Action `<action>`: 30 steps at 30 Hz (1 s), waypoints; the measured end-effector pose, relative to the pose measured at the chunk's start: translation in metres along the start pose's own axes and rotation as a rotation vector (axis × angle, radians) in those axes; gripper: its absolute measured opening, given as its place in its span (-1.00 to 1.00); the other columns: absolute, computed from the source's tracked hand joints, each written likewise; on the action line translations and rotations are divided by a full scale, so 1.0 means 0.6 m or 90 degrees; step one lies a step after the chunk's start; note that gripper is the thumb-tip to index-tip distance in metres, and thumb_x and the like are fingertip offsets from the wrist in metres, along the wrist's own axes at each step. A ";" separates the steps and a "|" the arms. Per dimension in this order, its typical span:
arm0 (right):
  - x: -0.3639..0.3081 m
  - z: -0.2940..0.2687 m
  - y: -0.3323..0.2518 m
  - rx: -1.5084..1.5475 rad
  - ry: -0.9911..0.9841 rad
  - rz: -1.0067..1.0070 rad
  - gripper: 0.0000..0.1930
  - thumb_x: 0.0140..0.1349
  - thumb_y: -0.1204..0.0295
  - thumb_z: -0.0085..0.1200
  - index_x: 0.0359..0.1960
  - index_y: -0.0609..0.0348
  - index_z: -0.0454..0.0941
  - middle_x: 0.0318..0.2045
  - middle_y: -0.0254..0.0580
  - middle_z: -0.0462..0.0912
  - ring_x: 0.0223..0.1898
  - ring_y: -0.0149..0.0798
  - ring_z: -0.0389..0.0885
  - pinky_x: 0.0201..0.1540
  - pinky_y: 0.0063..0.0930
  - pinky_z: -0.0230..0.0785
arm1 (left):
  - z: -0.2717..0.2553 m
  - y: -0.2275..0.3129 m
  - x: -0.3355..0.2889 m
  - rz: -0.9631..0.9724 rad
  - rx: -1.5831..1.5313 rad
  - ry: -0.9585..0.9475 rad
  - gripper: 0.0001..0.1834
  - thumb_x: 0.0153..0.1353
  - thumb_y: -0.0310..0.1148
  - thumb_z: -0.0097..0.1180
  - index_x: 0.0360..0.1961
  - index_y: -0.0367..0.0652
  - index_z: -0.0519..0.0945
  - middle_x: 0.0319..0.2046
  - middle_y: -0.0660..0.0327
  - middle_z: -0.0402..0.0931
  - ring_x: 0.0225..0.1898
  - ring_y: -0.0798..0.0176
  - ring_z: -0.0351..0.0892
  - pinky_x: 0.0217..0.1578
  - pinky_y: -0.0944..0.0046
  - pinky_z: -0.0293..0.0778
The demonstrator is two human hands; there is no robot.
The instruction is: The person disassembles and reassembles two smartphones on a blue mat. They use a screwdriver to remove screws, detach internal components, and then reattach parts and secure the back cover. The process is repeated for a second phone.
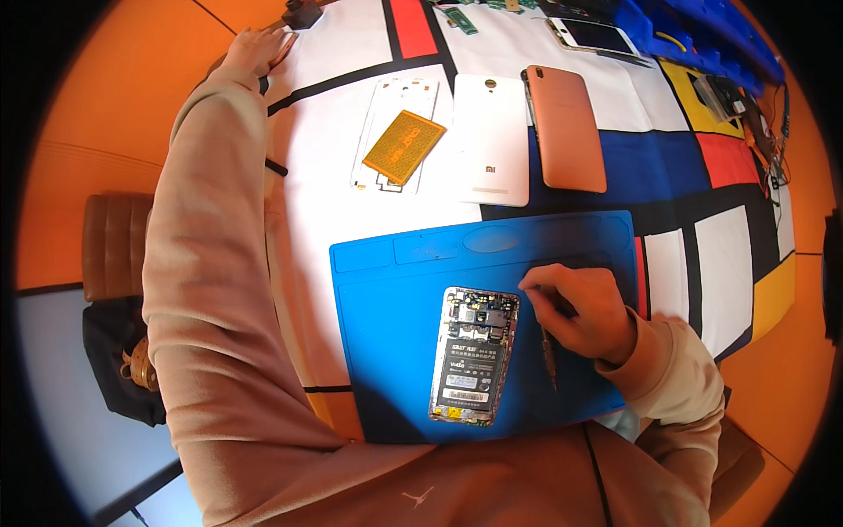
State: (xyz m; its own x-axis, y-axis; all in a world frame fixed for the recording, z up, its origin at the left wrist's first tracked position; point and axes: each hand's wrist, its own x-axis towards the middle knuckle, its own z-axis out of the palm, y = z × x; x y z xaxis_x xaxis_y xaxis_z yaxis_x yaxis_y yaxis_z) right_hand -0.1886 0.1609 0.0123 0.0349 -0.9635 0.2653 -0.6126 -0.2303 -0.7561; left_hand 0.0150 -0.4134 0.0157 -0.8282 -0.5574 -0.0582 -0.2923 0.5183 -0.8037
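An opened phone [474, 356] lies on the blue work mat [386, 351], its black battery and circuit board exposed. Just right of it, my right hand [584, 312] is closed in a pinch around a thin pointed tool [550, 360]. The tool slants down toward me over the mat; its exact kind is unclear. My left arm reaches far forward along the table's left side. At its end, my left hand [255, 53] rests by the table edge with fingers stretched out, near a small dark object [303, 13]. No held thing shows in it.
Beyond the mat lie a white phone frame [373, 119] with a gold battery [404, 147] on it, a white back cover [492, 140] and a rose-gold phone cover [566, 127]. Farther back are a white phone [597, 37], a green circuit board [461, 21] and a blue bin [702, 44].
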 end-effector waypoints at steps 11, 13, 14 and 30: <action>-0.002 -0.001 -0.002 0.014 -0.008 0.025 -0.80 0.16 0.59 0.21 -0.18 0.14 0.55 -0.51 -0.12 0.61 -0.54 -0.12 0.64 -0.49 -0.40 0.42 | -0.093 -0.035 0.005 -0.086 -0.478 -0.221 -0.45 0.09 -0.50 0.11 0.19 -0.14 0.45 0.00 -0.01 0.60 0.08 -0.15 0.55 0.04 0.07 0.47; -0.002 -0.002 -0.003 0.021 -0.013 0.033 -0.80 0.17 0.59 0.21 -0.18 0.14 0.55 -0.52 -0.12 0.60 -0.54 -0.13 0.63 -0.49 -0.41 0.41 | -0.095 -0.049 0.010 -0.114 -0.557 -0.177 -0.46 0.10 -0.50 0.09 0.18 -0.14 0.46 0.00 -0.02 0.60 0.08 -0.15 0.55 0.04 0.07 0.47; -0.001 -0.003 -0.003 0.024 -0.012 0.034 -0.81 0.17 0.59 0.20 -0.18 0.14 0.55 -0.53 -0.12 0.60 -0.55 -0.13 0.63 -0.49 -0.41 0.41 | -0.093 -0.055 0.013 -0.120 -0.592 -0.148 -0.47 0.10 -0.50 0.08 0.18 -0.14 0.47 0.00 -0.02 0.60 0.08 -0.16 0.55 0.04 0.07 0.47; -0.002 0.001 0.000 0.019 -0.012 0.012 -0.85 0.21 0.56 0.17 -0.19 0.13 0.55 -0.54 -0.13 0.59 -0.56 -0.12 0.62 -0.52 -0.38 0.39 | -0.023 -0.040 0.040 -0.095 -0.825 0.150 -0.54 0.15 -0.52 -0.06 0.10 -0.12 0.58 0.03 -0.06 0.59 0.09 -0.18 0.56 0.04 0.07 0.48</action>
State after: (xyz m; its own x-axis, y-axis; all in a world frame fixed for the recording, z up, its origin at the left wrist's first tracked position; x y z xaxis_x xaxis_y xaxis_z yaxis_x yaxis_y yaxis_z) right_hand -0.1881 0.1620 0.0118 0.0380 -0.9701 0.2395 -0.5896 -0.2153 -0.7785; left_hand -0.0045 -0.4301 0.0418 -0.7725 -0.6058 0.1905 -0.5198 0.7755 0.3583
